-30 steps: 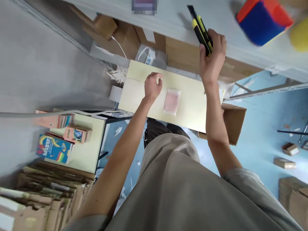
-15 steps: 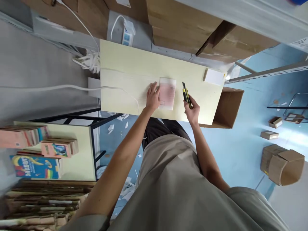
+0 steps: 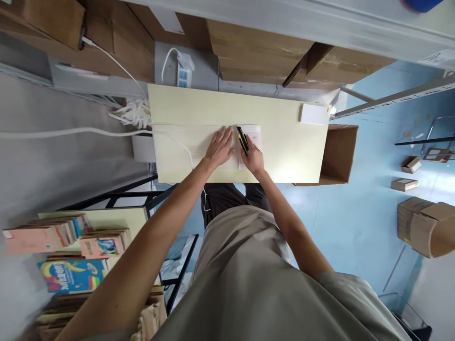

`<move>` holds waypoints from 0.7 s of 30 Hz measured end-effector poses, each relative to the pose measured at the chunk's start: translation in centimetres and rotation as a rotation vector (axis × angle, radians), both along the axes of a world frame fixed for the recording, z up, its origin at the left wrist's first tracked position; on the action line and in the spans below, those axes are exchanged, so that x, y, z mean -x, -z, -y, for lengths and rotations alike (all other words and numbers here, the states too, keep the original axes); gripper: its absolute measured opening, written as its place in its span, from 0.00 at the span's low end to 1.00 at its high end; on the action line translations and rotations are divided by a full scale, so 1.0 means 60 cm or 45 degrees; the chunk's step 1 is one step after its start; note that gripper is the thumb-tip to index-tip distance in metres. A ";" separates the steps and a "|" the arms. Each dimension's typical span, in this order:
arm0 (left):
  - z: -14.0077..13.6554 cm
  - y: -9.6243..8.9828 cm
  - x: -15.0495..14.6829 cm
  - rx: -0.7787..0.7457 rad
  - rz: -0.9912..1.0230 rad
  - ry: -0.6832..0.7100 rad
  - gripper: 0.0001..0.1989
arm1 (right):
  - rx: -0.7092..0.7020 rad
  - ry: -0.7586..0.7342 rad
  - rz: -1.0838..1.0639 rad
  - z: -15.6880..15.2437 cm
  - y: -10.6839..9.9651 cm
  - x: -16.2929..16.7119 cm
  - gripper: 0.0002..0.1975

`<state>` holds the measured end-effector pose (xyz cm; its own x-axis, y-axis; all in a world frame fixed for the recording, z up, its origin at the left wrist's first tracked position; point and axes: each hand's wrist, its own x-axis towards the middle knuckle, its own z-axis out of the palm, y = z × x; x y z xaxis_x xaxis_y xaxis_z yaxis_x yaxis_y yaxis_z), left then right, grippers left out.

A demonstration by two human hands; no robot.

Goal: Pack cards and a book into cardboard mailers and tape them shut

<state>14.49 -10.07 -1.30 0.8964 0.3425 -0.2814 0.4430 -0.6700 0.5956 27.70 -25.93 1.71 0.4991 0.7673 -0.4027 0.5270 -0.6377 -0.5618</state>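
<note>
My left hand (image 3: pixel 220 146) lies flat with fingers stretched out, on a pale, see-through strip (image 3: pixel 199 137) on the cream tabletop (image 3: pixel 284 147). Just to its right is a white sheet with pinkish print (image 3: pixel 255 134); whether it is loose paper or a booklet I cannot tell. My right hand (image 3: pixel 254 158) is closed around a black and yellow utility knife (image 3: pixel 243 141), held over the sheet's left side with its tip pointing away from me. That hand covers much of the sheet. Whether the blade touches it is not clear.
A flat white box (image 3: pixel 314 114) lies at the table's far right. Beyond the right edge stands an open cardboard box (image 3: pixel 339 154). Large cartons (image 3: pixel 263 52) and a power strip (image 3: pixel 184 75) are behind the table. A white cable (image 3: pixel 71 132) crosses from the left. Books (image 3: pixel 73 275) fill a lower-left shelf.
My right hand has moved left with the utility knife, from beside the printed sheet to over it. My left hand has shifted slightly left and lies flatter. The view has tilted a little.
</note>
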 end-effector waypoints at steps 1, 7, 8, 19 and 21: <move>-0.010 0.002 0.005 -0.014 -0.012 0.048 0.41 | 0.021 -0.005 0.025 -0.010 0.005 0.005 0.39; -0.035 0.015 0.028 -0.062 0.023 0.172 0.44 | 0.180 -0.018 0.136 -0.037 0.012 0.032 0.37; -0.036 0.017 0.030 -0.056 0.039 0.176 0.44 | 0.194 -0.014 0.145 -0.039 0.012 0.036 0.37; -0.043 0.041 0.037 0.055 0.174 0.167 0.45 | 0.334 0.030 0.234 -0.054 0.001 0.068 0.37; -0.043 0.044 0.038 0.068 0.193 0.158 0.44 | 0.368 0.020 0.244 -0.052 -0.005 0.073 0.37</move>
<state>12.23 -7.51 -3.94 0.9642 0.2152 -0.1551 0.2619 -0.6795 0.6854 23.33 -22.83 2.03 0.5979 0.6268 -0.4997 0.5942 -0.7649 -0.2485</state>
